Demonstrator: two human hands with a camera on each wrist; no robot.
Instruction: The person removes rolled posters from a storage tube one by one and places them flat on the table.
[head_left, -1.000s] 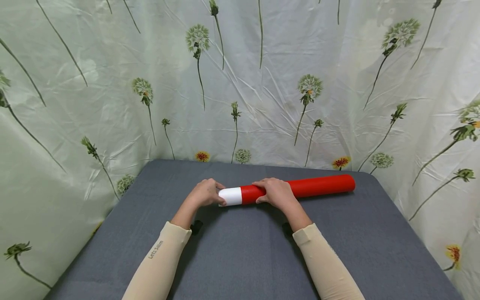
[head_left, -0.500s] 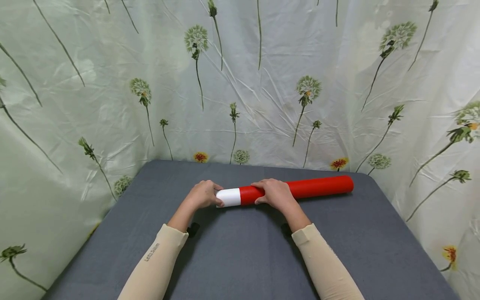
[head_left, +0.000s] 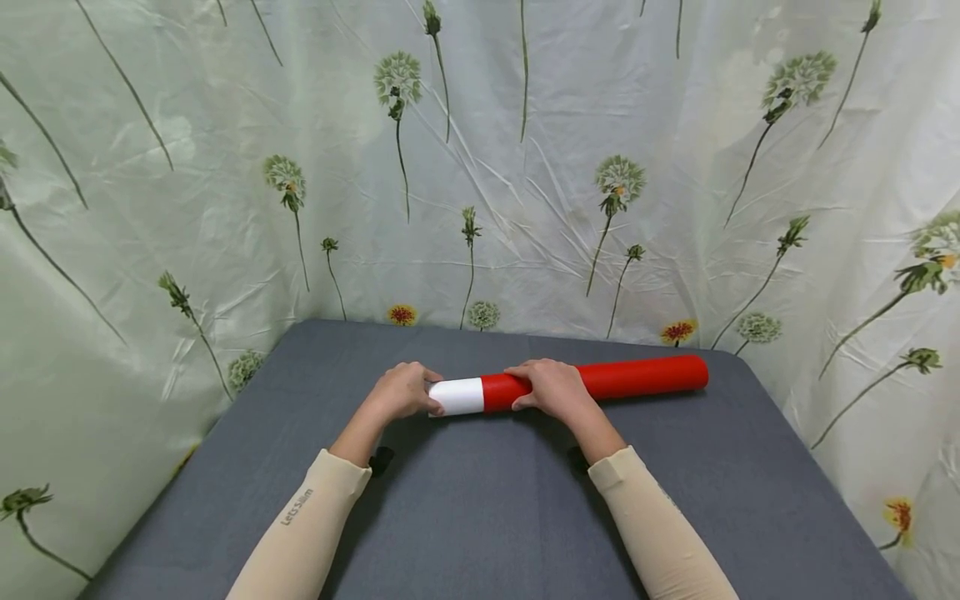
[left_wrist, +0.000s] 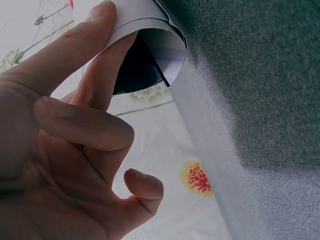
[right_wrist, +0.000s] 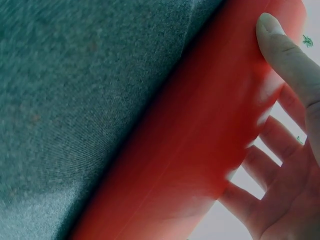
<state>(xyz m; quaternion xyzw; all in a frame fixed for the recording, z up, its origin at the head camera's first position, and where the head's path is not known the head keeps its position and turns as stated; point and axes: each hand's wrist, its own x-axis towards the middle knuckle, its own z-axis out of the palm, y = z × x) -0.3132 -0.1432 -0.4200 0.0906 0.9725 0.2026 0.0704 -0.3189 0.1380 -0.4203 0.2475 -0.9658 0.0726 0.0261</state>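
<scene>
A long red tube (head_left: 641,377) lies across the table, its right end a little farther back. From its left end sticks out a white paper roll (head_left: 457,397). My left hand (head_left: 401,390) pinches the rim of that roll, thumb outside and a finger inside the opening, as the left wrist view shows. The other fingers of this hand are bent beneath, off the paper. Inside the white roll (left_wrist: 135,15) a dark layer shows. My right hand (head_left: 555,387) grips the red tube near its left part, thumb on the near side and fingers over the far side.
A grey cloth covers the table (head_left: 465,517). Behind it and along both sides hangs a pale curtain (head_left: 525,192) printed with dandelions. Black straps with small devices sit at both wrists.
My left hand has drifted slightly left with the white roll, and a bit more white shows beyond the red tube. My right hand has stayed almost in place on the tube.
</scene>
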